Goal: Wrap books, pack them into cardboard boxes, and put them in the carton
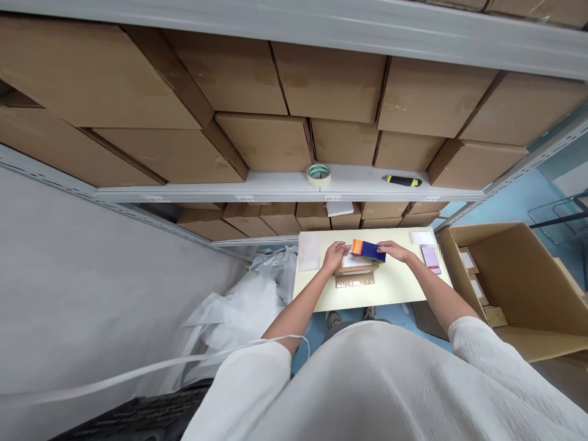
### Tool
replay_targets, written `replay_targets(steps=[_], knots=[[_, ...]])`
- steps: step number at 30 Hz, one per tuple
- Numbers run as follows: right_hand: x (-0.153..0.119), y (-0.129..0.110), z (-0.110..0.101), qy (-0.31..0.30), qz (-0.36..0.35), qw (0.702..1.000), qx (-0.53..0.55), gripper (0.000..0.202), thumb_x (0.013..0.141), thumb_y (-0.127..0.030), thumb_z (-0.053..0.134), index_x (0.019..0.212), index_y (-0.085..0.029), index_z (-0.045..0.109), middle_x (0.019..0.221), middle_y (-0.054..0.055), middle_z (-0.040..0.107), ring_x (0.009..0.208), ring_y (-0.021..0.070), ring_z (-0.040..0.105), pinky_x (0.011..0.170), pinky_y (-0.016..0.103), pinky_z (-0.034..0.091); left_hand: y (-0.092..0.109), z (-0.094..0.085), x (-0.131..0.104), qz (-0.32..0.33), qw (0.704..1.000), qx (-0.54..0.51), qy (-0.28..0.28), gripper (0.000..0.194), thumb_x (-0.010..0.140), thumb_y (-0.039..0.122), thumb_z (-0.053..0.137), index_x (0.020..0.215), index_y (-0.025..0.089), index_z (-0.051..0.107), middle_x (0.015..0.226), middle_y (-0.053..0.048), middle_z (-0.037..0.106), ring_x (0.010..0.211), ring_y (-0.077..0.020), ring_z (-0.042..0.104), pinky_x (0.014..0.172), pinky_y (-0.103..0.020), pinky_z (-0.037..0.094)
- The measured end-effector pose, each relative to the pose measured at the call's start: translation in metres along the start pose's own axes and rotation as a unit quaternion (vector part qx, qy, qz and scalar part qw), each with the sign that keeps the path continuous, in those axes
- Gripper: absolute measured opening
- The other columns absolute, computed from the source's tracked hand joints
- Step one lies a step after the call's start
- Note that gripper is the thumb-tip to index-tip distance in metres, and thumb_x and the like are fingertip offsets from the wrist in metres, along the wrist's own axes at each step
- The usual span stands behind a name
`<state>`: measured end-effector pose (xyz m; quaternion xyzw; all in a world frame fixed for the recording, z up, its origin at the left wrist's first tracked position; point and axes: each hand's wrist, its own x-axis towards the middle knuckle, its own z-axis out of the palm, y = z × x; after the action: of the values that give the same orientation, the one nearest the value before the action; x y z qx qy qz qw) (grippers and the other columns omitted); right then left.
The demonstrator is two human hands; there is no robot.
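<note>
Blue-and-orange packet (369, 250) is in my R hand (394, 250), fingers pinched on its blue end; I see it from the head cam. Pos: over the small brown carton (367, 267), approx. mid-table, covering part of the white contents (353, 261) at the carton's top. Can't tell if packet touches carton or sits just above it.

Key relation: packet's long axis runs L-R, dipping a bit toward the R end. Orange end points at my L hand (337, 256), near but apart AFAICT. R hand is the nearer one, already on it; from that grip the packet extends L, across the carton.

L hand: fingers curled at carton's upper L edge, thumb side up; can't tell if they're clamped on cardboard or only resting. Carton flap (354, 280) lies out toward my body, w/ shiny tape on it.

Same pale tabletop (390, 294): phone (430, 260) and white card (421, 237) to the R, translucent sheet (308, 252) to the L, all apart from both hands.
</note>
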<state>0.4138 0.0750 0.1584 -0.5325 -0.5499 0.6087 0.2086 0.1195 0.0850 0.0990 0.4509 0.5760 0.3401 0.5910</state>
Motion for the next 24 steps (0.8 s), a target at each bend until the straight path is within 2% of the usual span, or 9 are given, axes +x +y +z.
replay_targets(steps=[4,7,12,15,17,20,24], knots=[[-0.001,-0.001,0.0,-0.001,0.0,1.0,0.004,0.034,0.074,-0.049,0.074,0.092,-0.021,0.081,0.091,0.002,0.076,0.091,0.0235,0.064,0.087,0.035,0.049,0.014,0.0,0.006,-0.062,0.997,-0.045,-0.019,0.032,0.098,0.043,0.073,0.117,0.018,0.073,0.109,-0.015,0.083,0.094,-0.0246,0.082,0.088,-0.041,0.065],[-0.002,-0.002,0.0,-0.008,-0.002,1.0,-0.001,0.036,0.074,-0.05,0.074,0.094,-0.021,0.081,0.091,0.002,0.076,0.091,0.0232,0.064,0.087,0.034,0.049,0.019,-0.001,0.006,-0.076,0.995,-0.061,-0.034,0.032,0.091,0.039,0.082,0.115,0.019,0.074,0.101,-0.011,0.083,0.09,-0.0218,0.08,0.084,-0.036,0.065],[-0.002,-0.007,0.003,-0.01,0.0,0.999,-0.048,0.034,0.079,-0.054,0.067,0.089,-0.022,0.072,0.087,0.0,0.07,0.088,0.0213,0.061,0.08,0.032,0.048,0.019,-0.001,0.005,-0.058,0.994,-0.082,-0.04,0.043,0.072,0.023,0.092,0.109,0.018,0.071,0.079,-0.002,0.077,0.068,-0.0152,0.071,0.073,-0.03,0.059],[-0.001,-0.011,0.009,-0.011,0.007,0.996,-0.091,0.04,0.081,-0.06,0.069,0.091,-0.022,0.067,0.087,0.0,0.068,0.085,0.0207,0.061,0.076,0.03,0.047,0.017,-0.001,0.004,-0.034,0.996,-0.077,-0.009,0.04,0.07,0.017,0.088,0.105,0.019,0.069,0.073,0.0,0.075,0.064,-0.0156,0.068,0.07,-0.03,0.056],[-0.001,-0.015,0.014,-0.02,0.012,0.991,-0.132,0.048,0.077,-0.063,0.077,0.099,-0.022,0.065,0.092,0.001,0.07,0.086,0.0215,0.063,0.075,0.03,0.047,0.017,-0.001,0.004,-0.027,0.998,-0.058,0.016,0.037,0.072,0.015,0.085,0.105,0.02,0.068,0.073,0.0,0.074,0.067,-0.0173,0.07,0.07,-0.03,0.055],[-0.001,-0.025,0.021,-0.029,0.02,0.972,-0.231,0.061,0.067,-0.054,0.09,0.112,-0.024,0.063,0.102,0.003,0.073,0.092,0.0241,0.066,0.076,0.03,0.049,0.017,-0.003,0.003,-0.021,0.999,-0.019,0.045,0.035,0.075,0.014,0.081,0.106,0.021,0.067,0.077,-0.001,0.075,0.074,-0.0193,0.073,0.072,-0.03,0.055],[-0.002,-0.041,0.027,-0.036,0.016,0.931,-0.362,0.055,0.065,-0.034,0.086,0.114,-0.026,0.061,0.105,0.004,0.075,0.092,0.0248,0.067,0.078,0.03,0.048,0.02,-0.007,0.002,-0.008,0.997,0.034,0.062,0.037,0.078,0.015,0.08,0.111,0.022,0.065,0.082,-0.001,0.076,0.079,-0.0201,0.074,0.072,-0.029,0.054]])
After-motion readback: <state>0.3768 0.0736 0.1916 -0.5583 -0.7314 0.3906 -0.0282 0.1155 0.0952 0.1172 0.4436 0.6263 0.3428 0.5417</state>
